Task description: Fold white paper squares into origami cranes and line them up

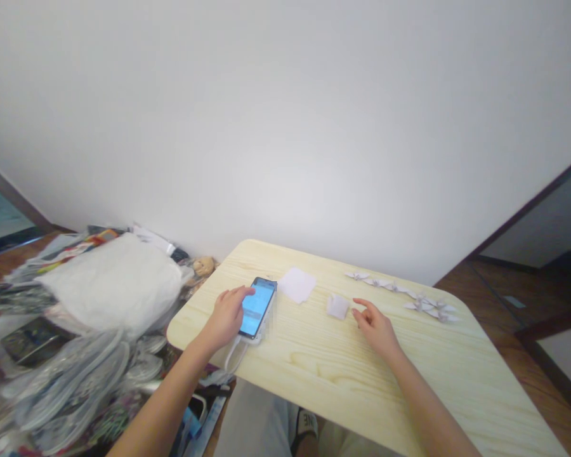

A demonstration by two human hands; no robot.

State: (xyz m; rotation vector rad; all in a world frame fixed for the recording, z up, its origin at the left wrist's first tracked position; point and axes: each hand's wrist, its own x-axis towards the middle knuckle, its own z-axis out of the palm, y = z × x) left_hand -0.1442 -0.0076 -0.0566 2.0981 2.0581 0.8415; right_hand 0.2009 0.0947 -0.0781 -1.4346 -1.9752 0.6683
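Observation:
My left hand point(227, 315) rests over the left edge of a smartphone point(259, 308) with a lit blue screen, its index finger stretched onto the upper part of the glass. A white cable point(235, 357) runs from the phone's lower end over the table edge. To the right, my right hand point(374, 325) is above the tabletop, thumb and index finger apart with nothing between them. Just left of those fingertips lies a small folded piece of white paper point(337, 306). Flat white paper squares point(297, 284) lie between the phone and the folded piece.
Several folded white paper figures point(394, 287) stand in a line toward the back right of the wooden table point(333, 368). Behind it rises a white wall point(285, 127). Plastic-wrapped items and a large white bag point(118, 279) are piled on the floor at left.

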